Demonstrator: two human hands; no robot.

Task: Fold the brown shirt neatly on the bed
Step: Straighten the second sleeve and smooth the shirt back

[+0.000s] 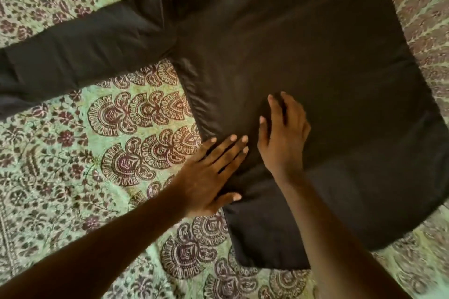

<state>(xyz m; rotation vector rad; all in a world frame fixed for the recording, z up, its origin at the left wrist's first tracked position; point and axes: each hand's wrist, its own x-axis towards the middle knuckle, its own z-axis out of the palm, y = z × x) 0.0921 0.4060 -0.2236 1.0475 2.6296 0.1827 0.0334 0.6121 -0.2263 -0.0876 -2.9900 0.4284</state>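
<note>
The dark brown shirt (303, 60) lies spread flat on the bed, body across the middle and right, one long sleeve (80, 56) stretched out to the left edge of the view. My left hand (211, 172) lies flat with straight fingers on the shirt's near left side edge, palm partly on the bedspread. My right hand (283, 133) rests on the shirt body just beside it, fingers loosely bent and touching the cloth. The shirt's upper part runs out of view at the top.
The bed is covered by a green bedspread (85, 165) printed with maroon paisley and flower motifs, showing on the left, along the bottom and at the far right (427, 26).
</note>
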